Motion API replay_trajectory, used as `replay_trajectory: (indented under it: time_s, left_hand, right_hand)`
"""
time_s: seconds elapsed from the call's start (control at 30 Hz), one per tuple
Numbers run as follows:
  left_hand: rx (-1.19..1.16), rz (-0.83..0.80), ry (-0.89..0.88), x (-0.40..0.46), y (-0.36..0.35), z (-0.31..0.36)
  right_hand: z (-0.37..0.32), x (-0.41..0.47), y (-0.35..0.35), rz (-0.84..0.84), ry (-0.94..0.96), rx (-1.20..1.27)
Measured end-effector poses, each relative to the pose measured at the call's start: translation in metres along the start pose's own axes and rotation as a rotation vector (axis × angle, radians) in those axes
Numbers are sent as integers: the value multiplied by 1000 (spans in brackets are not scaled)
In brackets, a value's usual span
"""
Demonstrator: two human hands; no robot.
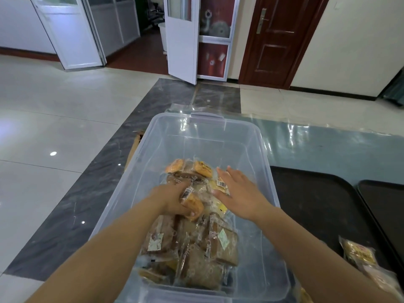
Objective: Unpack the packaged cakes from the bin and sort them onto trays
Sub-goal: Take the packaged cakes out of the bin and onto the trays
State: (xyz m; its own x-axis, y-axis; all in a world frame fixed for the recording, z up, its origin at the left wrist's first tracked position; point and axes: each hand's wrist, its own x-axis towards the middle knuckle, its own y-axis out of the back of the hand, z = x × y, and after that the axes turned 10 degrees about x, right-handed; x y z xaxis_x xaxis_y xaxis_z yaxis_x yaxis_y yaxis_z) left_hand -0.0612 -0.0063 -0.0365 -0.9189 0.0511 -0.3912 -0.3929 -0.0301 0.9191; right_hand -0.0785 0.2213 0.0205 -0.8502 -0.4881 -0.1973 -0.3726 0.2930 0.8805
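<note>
A clear plastic bin (258,136) stands in front of me with a pile of packaged cakes (196,254) in its near half. Both my hands are inside it. My left hand (172,200) grips an orange packaged cake (193,204) with a barcode label, thumb underneath. My right hand (238,191) is flat with straight fingers, resting over the yellow wrapped cakes (220,185) at the top of the pile. Two black trays lie to the right: the nearer tray (317,206) beside the bin and a second tray (384,200) further right. Some packaged cakes (358,253) lie on the near tray's front part.
The bin and trays sit on a table with a shiny blue-grey plastic cover (328,145). A cardboard piece (135,145) shows left of the bin. Beyond is a tiled floor with a dark marble strip, white doors and a brown door (277,40).
</note>
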Motion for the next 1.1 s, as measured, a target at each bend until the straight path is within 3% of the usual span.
replay_trajectory:
  time_s: [0.23,0.5,0.83,1.0,1.1]
  left_hand:
    - [-49,100,30,1,14,1]
    - [71,431,164,7,48,2]
    - [59,118,122,62,31,0]
    - [-201,-26,64,80,19,-10]
    - [-193,-32,72,89,13,-13]
  right_hand:
    - [2,29,12,51,-69,-25]
    - [8,87,-2,38,-202,108]
    - [27,132,-41,11,-385,254]
    - [32,152,-62,-28,-458,290]
    - [33,158,-75,-35,-469,349]
